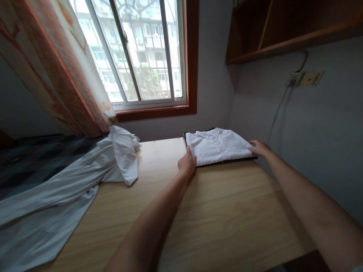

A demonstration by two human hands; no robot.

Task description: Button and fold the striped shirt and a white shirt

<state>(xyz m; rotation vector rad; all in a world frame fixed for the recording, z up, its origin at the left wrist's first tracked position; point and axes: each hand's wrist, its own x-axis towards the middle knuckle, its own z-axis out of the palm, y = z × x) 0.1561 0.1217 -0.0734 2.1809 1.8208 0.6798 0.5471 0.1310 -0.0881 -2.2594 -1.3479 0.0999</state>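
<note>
A folded white shirt (221, 146) lies collar away from me on top of dark patterned folded cloth (227, 162) at the far right of the wooden table. My left hand (187, 162) grips the left edge of the white shirt, thumb on top. At the opposite edge, my right hand (259, 148) pinches the shirt's right side between thumb and fingers. The fingertips of both hands are partly hidden at the cloth. Whether they also hold the dark cloth beneath, I cannot tell.
A loose, crumpled white garment (119, 158) trails over the left side of the wooden table (227, 211) onto a dark checked bed cover (36, 162). Behind are a window (150, 56) and a curtain (70, 68). A shelf (283, 45) and a plugged-in cord (276, 113) are on the right.
</note>
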